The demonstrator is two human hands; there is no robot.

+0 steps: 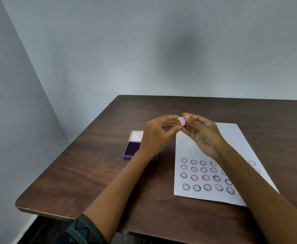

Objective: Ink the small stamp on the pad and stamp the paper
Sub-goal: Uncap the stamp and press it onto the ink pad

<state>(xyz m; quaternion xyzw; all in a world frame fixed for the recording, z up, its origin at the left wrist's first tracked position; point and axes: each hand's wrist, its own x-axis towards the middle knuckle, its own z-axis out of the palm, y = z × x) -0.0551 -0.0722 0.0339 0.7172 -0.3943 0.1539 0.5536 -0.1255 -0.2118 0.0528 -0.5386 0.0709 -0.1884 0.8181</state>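
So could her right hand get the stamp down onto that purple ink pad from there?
Probably yes. The ink pad lies open, but the left hand and forearm hang over its right part, so the right hand, pinching the small stamp, would have to cross them or wait.

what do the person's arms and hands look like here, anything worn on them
Both forearms are bare. The left arm has a sleeve ending near the elbow, dark with a teal zigzag, chevron-like pattern. No sleeve shows on the right arm within the frame. The left hand and right hand wear no gloves; no rings, watch or bracelets can be made out.
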